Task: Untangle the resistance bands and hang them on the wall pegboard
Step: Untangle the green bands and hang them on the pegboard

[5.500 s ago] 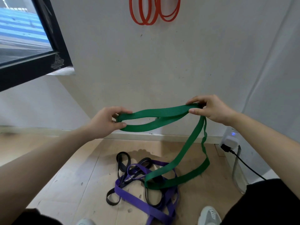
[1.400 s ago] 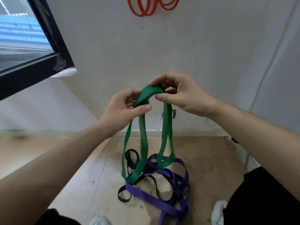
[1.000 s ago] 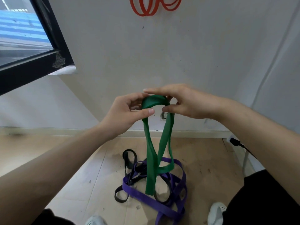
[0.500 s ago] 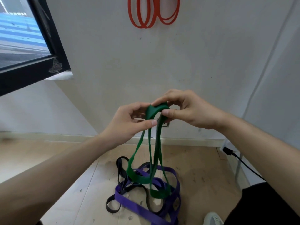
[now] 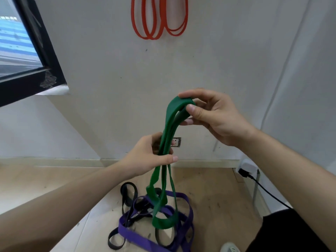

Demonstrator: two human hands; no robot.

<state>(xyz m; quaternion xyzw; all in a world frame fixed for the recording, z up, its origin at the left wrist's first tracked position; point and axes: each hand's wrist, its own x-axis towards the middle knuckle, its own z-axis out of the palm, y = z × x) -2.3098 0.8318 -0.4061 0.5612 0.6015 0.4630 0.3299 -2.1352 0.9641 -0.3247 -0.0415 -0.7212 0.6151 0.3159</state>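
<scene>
so the wide flat green rubber resistance band point(image 5: 174, 110) is up in the air in front of the pale wall, folded into several strands. right hand point(image 5: 214, 119) pinches the top bend of it, thumb on the near side, fingers curled over the far side. left hand point(image 5: 147, 157) is lower on the same band, wrapped round the gathered strands with the thumb lying across the front. below that grip the green strands hang down and the bottom loops dangle over the pile on the wooden floor point(image 5: 209, 197), can't tell if they actually touch it. right under the green band's low end is a broad purple rubber band point(image 5: 131, 235) tangled with a thinner black rubber band point(image 5: 129, 183), the black one poking out to the left. high above the green band, thin orange-red bands point(image 5: 151, 38) hang in loops on the wall. just behind it, a small dark wall socket plate point(image 5: 176, 142). off to its right, a white plug adapter point(image 5: 248, 165) with a black cable point(image 5: 263, 190), and up to its left a black window frame point(image 5: 49, 57)
</scene>
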